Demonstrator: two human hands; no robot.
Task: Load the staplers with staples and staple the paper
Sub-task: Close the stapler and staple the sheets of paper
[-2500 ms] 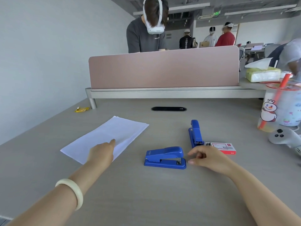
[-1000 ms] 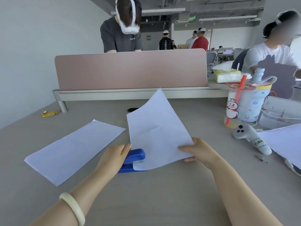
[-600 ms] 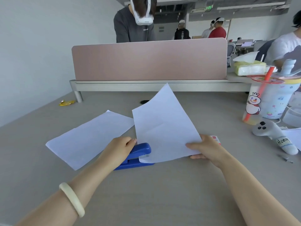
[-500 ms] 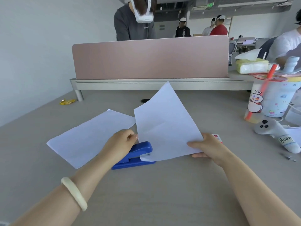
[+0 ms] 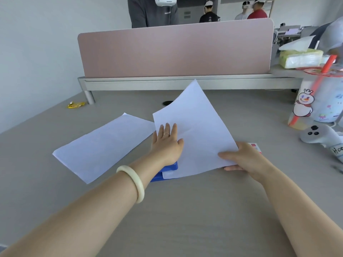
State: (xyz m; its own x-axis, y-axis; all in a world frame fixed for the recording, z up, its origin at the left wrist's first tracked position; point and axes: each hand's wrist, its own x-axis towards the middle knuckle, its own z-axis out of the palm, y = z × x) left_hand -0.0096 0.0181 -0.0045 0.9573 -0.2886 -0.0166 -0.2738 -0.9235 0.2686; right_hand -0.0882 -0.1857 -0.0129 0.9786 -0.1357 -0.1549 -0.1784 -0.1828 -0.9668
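Observation:
My right hand (image 5: 243, 157) pinches the near right edge of a white sheet of paper (image 5: 196, 130), whose near left corner sits in the mouth of a blue stapler (image 5: 165, 170). My left hand (image 5: 167, 143) lies flat with its fingers spread, its palm on the stapler's top and its fingers over the sheet. Most of the stapler is hidden under that hand. A second white sheet (image 5: 104, 145) lies flat on the desk to the left. The red-and-white staple box (image 5: 255, 146) peeks out behind my right hand. The second stapler is hidden behind the held sheet.
A pink divider panel (image 5: 176, 49) closes the back of the grey desk (image 5: 185, 210), with people beyond it. At the right stand a drink cup with a red straw (image 5: 319, 101), a grey controller (image 5: 319, 135) and a tissue pack (image 5: 300, 57). A yellow wrapper (image 5: 76, 104) lies far left.
My left hand has gone from curled around the stapler's back to flat with spread fingers on its top and the paper. The right hand keeps holding the sheet.

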